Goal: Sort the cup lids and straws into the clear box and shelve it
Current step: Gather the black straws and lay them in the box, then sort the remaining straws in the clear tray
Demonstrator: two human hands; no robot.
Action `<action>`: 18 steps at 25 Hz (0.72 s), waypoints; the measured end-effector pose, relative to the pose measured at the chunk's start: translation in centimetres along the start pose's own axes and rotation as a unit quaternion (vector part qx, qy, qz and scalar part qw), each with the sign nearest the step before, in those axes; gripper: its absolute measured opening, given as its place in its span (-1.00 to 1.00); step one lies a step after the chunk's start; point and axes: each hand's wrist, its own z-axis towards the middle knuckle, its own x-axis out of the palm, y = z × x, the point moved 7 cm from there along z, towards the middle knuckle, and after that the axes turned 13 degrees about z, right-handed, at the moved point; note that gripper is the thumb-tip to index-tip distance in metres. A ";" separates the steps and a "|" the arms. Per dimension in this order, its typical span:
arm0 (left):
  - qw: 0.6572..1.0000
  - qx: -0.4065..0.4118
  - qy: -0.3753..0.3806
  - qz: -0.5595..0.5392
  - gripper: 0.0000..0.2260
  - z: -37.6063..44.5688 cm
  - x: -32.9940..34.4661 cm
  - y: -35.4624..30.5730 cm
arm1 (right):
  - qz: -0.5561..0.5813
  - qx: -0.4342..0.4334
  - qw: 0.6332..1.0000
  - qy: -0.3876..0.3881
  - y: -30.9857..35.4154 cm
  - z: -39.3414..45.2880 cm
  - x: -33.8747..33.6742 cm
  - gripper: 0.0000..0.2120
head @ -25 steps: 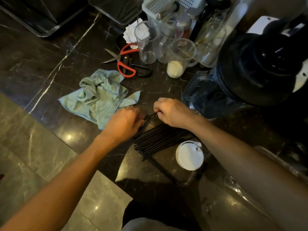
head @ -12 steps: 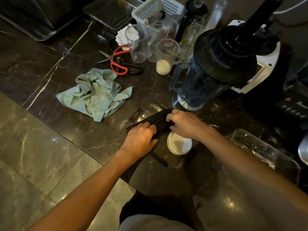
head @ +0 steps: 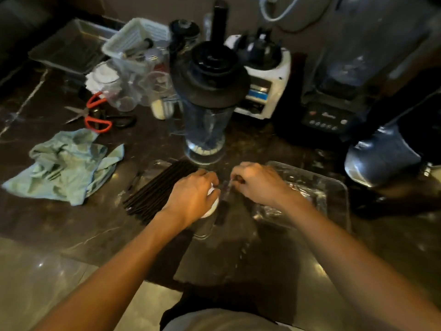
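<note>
A bundle of black straws (head: 157, 189) lies in the left half of the shallow clear box (head: 202, 232) on the dark marble counter. A white cup lid (head: 212, 209) sits in the box's right half, mostly hidden under my left hand (head: 191, 199), whose fingers curl down onto it. My right hand (head: 257, 183) is just to the right, fingertips pinched at the box's right rim. The picture is blurred there, so the exact grip is unclear.
A blender jug (head: 205, 130) stands right behind the box. A second clear tray (head: 338, 192) lies under my right wrist. A green cloth (head: 66, 163) and red scissors (head: 95, 118) lie to the left, cups and a white basket (head: 136, 41) behind. Blender bases stand at the back right.
My left hand has slid from the straws onto the white lid. My right hand has left the lid for the box's right rim. The view has swung to the right.
</note>
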 end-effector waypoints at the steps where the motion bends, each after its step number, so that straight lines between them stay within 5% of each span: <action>1: 1.000 0.024 0.003 0.003 -0.81 1.2 0.1 -2.1 | 0.001 0.024 1.000 -0.017 -1.9 -1.5 -0.8 -0.84; 8: 0.984 0.161 0.071 0.011 -0.73 7.5 3.3 -15.9 | 0.126 0.223 0.965 -0.058 -16.1 -12.2 -3.1 -0.79; 13: 0.965 0.168 0.194 0.049 -0.60 9.6 10.0 -18.6 | 0.204 0.251 0.945 -0.036 -20.2 -14.4 -0.5 -0.71; 18: 0.953 0.189 0.194 0.133 -0.46 10.9 13.4 -21.0 | 0.187 0.287 0.940 -0.003 -22.3 -13.0 3.0 -0.49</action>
